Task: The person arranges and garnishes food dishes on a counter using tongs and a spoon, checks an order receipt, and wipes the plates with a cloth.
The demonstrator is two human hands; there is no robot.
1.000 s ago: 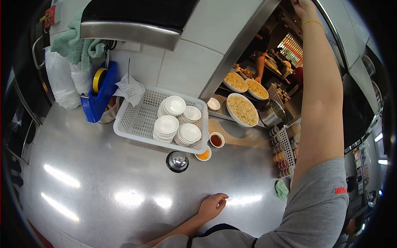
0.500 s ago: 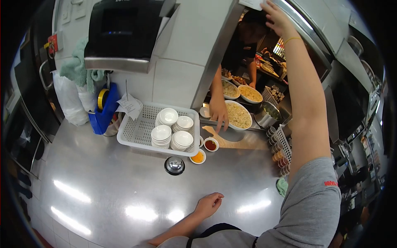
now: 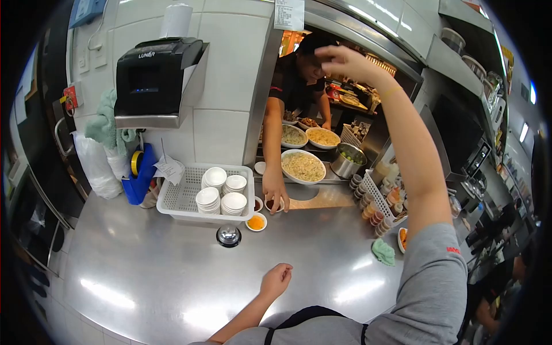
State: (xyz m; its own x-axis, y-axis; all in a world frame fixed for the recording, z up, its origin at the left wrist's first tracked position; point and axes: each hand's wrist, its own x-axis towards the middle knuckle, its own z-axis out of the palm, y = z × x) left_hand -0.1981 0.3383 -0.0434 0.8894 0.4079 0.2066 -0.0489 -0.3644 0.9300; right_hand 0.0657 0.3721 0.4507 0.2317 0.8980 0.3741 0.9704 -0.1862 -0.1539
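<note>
My left hand (image 3: 276, 280) is low over the steel counter (image 3: 172, 264), its fingers curled in with nothing visible in them. Raised in front of the serving opening, my right hand (image 3: 345, 64) has its fingers apart and holds nothing. A printed receipt (image 3: 289, 14) hangs from the top frame of the opening, up and left of it. Through the opening a co-worker's hand (image 3: 275, 191) reaches down onto a small bowl of dark sauce (image 3: 274, 205). Beside that bowl stands a bowl of orange sauce (image 3: 256, 222).
A white basket (image 3: 172, 198) holds stacked small bowls, with a call bell (image 3: 229, 236) in front. Large dishes of food (image 3: 303, 167) and a metal pot (image 3: 348, 160) stand in the opening. A green cloth (image 3: 383, 252) and a rack of sauce cups (image 3: 379, 195) are at right.
My right hand has come down from the top of the opening, away from the receipt. The co-worker's arm has reached through to the sauce bowl. The view has tilted up and right.
</note>
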